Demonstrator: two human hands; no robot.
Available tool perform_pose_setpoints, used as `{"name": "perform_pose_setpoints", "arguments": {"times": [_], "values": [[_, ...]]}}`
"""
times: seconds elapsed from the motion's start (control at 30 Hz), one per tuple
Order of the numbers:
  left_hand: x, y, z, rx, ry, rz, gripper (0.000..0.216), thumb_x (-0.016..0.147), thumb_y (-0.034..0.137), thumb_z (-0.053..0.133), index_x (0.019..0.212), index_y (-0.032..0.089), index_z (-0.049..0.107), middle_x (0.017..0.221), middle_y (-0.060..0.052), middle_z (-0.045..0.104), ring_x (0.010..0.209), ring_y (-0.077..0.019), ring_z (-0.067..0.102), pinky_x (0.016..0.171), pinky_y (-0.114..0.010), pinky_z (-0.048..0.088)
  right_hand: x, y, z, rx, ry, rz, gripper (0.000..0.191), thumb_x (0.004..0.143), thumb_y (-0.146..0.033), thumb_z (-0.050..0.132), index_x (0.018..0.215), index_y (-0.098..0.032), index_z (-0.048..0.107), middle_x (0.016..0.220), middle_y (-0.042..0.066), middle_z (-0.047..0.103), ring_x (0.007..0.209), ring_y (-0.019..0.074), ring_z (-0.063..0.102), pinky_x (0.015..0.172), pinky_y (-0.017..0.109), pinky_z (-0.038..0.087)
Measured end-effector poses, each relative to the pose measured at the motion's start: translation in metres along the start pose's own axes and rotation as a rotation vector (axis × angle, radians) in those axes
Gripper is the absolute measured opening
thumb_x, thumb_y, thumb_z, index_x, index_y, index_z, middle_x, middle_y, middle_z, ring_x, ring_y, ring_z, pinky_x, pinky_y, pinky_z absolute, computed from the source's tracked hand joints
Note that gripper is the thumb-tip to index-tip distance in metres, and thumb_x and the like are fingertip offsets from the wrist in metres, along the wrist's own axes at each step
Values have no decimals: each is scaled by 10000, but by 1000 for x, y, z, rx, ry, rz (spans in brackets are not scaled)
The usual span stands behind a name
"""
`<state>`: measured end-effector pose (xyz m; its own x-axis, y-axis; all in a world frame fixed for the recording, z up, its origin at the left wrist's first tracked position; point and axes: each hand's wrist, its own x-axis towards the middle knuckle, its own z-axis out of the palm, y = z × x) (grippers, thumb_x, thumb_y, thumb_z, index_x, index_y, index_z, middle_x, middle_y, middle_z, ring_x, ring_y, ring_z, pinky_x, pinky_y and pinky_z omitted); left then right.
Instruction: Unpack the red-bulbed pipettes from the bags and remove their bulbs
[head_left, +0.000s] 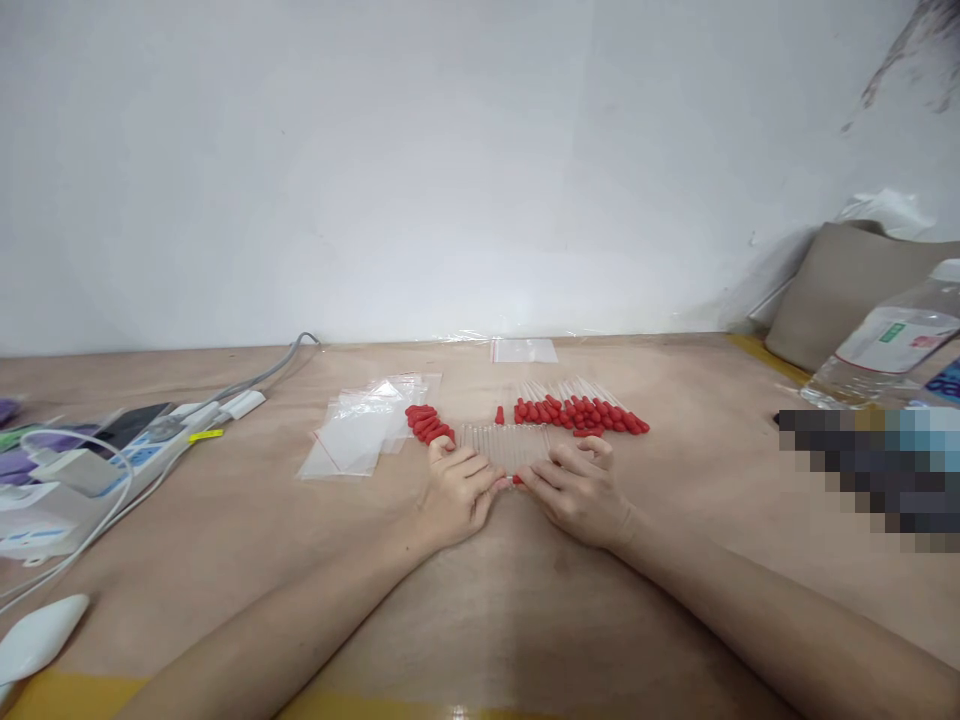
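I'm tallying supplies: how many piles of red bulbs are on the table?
2: the left pile just beyond the left hand, and the right pile, with thin pale stems, beyond the right hand. The hands could hide others.

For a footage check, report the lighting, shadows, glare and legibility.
Head view: soft, fairly even light on the wall; a broad shadow on the tabletop below the right hand; small glints on the plastic bags; clear rods hard to tell apart; a pixelated block masks part of the right side.
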<state>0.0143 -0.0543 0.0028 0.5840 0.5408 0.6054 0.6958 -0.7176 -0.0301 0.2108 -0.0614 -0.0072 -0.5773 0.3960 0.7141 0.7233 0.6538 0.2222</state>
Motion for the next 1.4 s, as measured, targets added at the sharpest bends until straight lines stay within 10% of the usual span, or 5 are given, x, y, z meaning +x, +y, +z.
{"name": "perform_pose_setpoints", "arguments": {"times": [0.67, 0.8, 1.0, 1.4], "values": [[-8, -4, -5, -248, -97, -194, 343, 905, 237, 312, 661, 184, 547, 625, 8, 586, 610, -125, 508, 690, -312, 329, -11, 18, -6, 1, 86, 72, 230, 839, -201, 485, 880, -372, 632, 795, -99, 671, 701, 94, 532, 653, 325, 213], [-9, -25, -7, -223, -59, -368, 285, 906, 246, 296, 882, 185, 573, 740, -19, 531, 684, -136, 518, 640, -256, 401, -16, 40, 1, 119, 146, 309, 182, 837, -234, 480, 859, -264, 658, 738, 4, 640, 673, 129, 514, 658, 313, 326], [-10, -40, 5, -116, 45, -252, 400, 846, 107, 312, 1227, 185, 407, 889, -57, 439, 822, -149, 482, 760, -284, 444, -23, 58, 16, 364, 127, 524, 247, 836, -251, 433, 1010, -204, 602, 813, 57, 508, 710, 145, 514, 567, 267, 442], [-7, -47, 19, -1, 100, -196, 165, 758, 68, 398, 759, 162, 533, 731, -30, 509, 661, -134, 517, 595, -241, 444, -29, 78, 4, 403, 82, 432, 60, 755, -165, 482, 783, -199, 522, 749, 34, 518, 647, 127, 494, 555, 251, 437]]}}
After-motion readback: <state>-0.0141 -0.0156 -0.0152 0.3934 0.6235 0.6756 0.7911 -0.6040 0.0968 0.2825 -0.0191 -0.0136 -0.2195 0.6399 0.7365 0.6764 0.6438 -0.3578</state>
